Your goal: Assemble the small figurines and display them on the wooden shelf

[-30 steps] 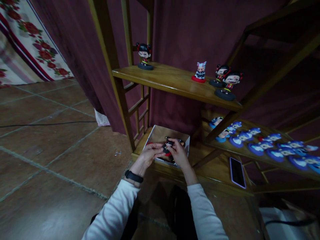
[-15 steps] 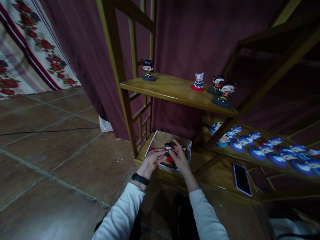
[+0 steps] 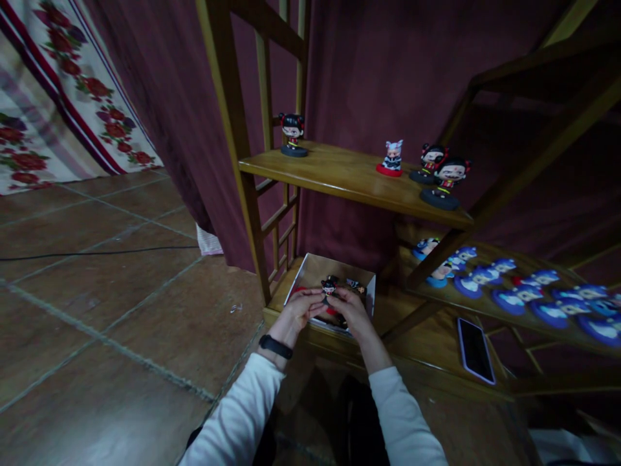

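Both hands meet over an open cardboard box (image 3: pixel 310 266) on the lowest wooden shelf. My left hand (image 3: pixel 299 310) and my right hand (image 3: pixel 352 312) pinch a small black-haired figurine (image 3: pixel 329 286) between their fingertips, held upright just above the box. More small figurine pieces lie inside the box behind it, partly hidden by my fingers. A black band sits on my left wrist.
Three black-haired figurines (image 3: pixel 292 134) (image 3: pixel 430 159) (image 3: pixel 449 178) and a white-haired one on a red base (image 3: pixel 392 158) stand on the upper shelf (image 3: pixel 349 178). Several blue-based figures (image 3: pixel 504 285) lie on a right shelf. A phone (image 3: pixel 475 350) lies on the bottom board. A cable (image 3: pixel 97 251) crosses the tiled floor.
The view has shifted slightly, so the shelf and box sit lower and farther right. Both hands stay on the small figurine, now held a little more upright over the box.
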Demonstrator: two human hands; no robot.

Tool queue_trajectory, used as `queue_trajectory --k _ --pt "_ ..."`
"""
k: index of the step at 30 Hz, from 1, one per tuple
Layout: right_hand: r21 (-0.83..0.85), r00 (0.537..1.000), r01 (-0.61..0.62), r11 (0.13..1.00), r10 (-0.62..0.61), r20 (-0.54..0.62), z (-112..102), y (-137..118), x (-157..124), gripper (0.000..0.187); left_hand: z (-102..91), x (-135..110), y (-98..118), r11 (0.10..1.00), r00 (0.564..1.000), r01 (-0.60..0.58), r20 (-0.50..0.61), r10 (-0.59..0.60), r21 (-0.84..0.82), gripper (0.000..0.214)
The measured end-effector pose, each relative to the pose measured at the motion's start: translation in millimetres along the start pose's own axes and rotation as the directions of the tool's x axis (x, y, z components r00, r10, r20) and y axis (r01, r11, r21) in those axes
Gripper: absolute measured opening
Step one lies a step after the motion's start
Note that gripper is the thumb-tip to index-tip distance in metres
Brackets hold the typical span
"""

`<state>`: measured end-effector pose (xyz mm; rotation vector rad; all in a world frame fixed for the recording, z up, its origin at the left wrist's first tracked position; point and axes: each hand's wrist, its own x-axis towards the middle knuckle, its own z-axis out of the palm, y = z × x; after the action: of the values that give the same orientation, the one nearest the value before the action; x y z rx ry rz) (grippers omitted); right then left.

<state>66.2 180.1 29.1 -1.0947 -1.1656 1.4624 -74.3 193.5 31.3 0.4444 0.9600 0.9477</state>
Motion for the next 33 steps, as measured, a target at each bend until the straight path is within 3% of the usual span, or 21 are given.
queue_trajectory --k 6,26,33 --pt "0.059 0.998 -0.048 0.997 0.046 0.033 -3.2 1.8 0.9 0.035 -1.1 1.5 -2.4 1.0 1.0 0.02 0.011 -0.02 -0.015 0.015" --pt "0.02 0.997 -0.078 0.997 0.078 0.022 -7.1 9.7 2.4 0.038 5.2 0.9 -14.4 0.996 0.98 -0.084 -0.184 0.081 -0.008 0.016" --pt "0.149 0.998 -0.061 0.987 0.059 0.017 1.1 9.3 1.7 0.038 0.8 4.0 -8.1 0.998 0.991 -0.059 -0.119 0.058 -0.001 0.009"
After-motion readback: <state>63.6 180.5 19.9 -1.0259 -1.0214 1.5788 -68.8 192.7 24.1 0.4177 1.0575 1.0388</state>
